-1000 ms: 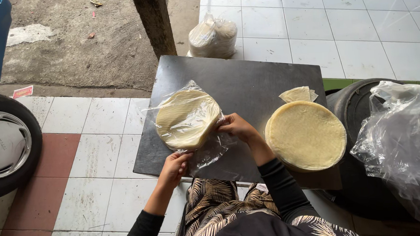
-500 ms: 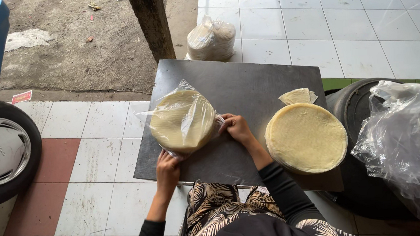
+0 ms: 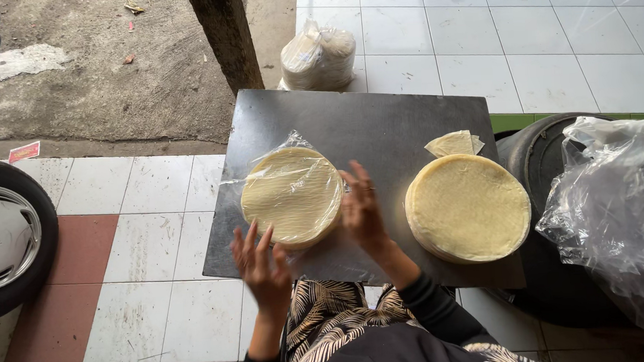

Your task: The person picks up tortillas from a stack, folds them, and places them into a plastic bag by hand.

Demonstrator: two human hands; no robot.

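A stack of round pale flat wrappers in a clear plastic bag point(image 3: 292, 195) lies flat on the left half of a dark square board point(image 3: 378, 123). My left hand point(image 3: 262, 263) hovers at the bag's near edge with its fingers spread, holding nothing. My right hand point(image 3: 362, 210) is open just to the right of the bagged stack, fingers apart, close to the bag's plastic. On the right half of the board sits a bare, taller stack of round wrappers point(image 3: 469, 207), with a few folded pieces point(image 3: 454, 144) behind it.
A filled clear bag of wrappers point(image 3: 319, 58) stands on the white tiles beyond the board, beside a dark post point(image 3: 225, 35). Loose clear plastic bags point(image 3: 617, 213) rest over a dark round tub point(image 3: 549, 169) at right. A car wheel point(image 3: 5, 238) is at left.
The bagged stack went from being held tilted in both hands to lying flat on the board. Both hands have let go and opened beside it.
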